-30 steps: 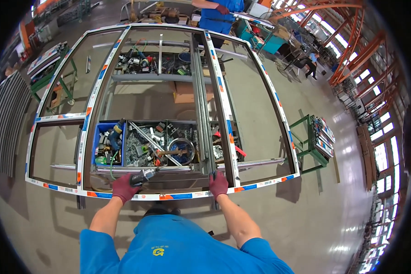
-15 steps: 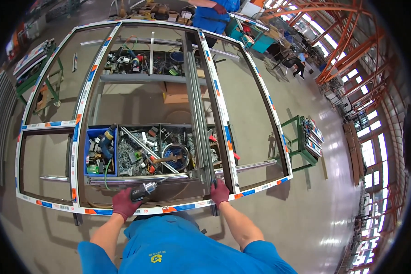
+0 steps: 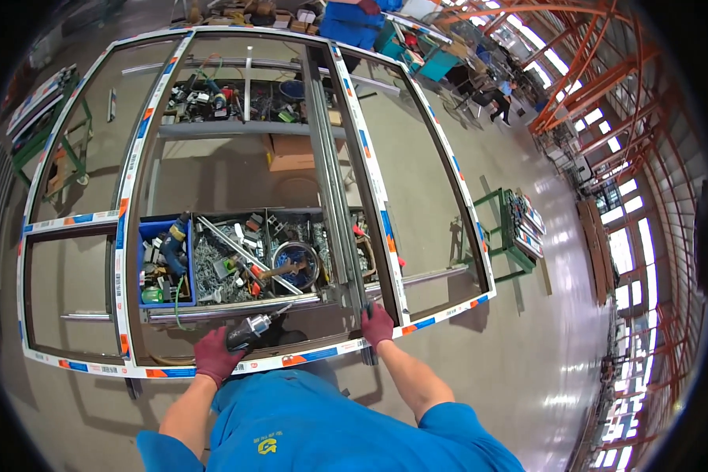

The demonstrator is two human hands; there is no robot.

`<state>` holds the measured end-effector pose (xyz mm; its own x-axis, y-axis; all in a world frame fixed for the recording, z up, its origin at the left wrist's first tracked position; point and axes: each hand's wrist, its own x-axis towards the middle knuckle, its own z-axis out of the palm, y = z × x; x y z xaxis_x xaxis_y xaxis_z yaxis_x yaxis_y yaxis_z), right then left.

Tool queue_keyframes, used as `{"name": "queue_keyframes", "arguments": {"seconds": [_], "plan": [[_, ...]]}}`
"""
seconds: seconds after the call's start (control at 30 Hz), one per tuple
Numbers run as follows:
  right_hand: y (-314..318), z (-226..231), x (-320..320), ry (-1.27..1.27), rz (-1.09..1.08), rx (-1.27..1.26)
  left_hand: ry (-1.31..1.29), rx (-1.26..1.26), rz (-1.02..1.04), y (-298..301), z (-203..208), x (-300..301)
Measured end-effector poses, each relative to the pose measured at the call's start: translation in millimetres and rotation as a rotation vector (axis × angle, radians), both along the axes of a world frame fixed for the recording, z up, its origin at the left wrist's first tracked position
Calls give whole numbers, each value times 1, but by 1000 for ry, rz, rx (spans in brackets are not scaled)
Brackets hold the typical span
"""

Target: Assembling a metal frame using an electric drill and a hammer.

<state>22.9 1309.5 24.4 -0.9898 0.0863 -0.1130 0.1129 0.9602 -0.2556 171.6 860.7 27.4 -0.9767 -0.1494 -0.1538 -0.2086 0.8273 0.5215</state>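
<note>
My left hand (image 3: 217,352), in a dark red glove, is wrapped round a silver and black power drill (image 3: 249,331), its bit pointing right and away from me. It is over the near edge of a large window frame (image 3: 315,355), which is covered in white, orange and blue tape. My right hand (image 3: 377,325), gloved alike, is closed by the near end of long grey metal bars (image 3: 334,181) lying across the frame. Something dark shows at its fingers, but I cannot make out what it is.
Below the frame stand a blue bin (image 3: 167,297) of tools and compartments of screws and fittings (image 3: 220,259). A hammer (image 3: 279,271) lies by a round metal bowl (image 3: 297,258). Green stands (image 3: 495,228) flank the frame. At the far side is a person in blue (image 3: 350,26).
The whole scene has shifted slightly left in view. Both hands keep about the same places at the frame's near edge, the left with the drill.
</note>
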Motion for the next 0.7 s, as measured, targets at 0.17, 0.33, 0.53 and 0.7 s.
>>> {"name": "queue_keyframes", "arguments": {"seconds": [0.17,0.33,0.53,0.7], "plan": [[0,-4,-1,5,-3,-5,-13,7,22,1,10,-2],[6,-5,4,56,-24,-12,-39,-2,-3,4,10,-12],[0,-3,-3,55,2,-22,-31,33,83,9,18,-9],[2,10,4,85,23,-58,-6,26,32,8,7,-10]]}}
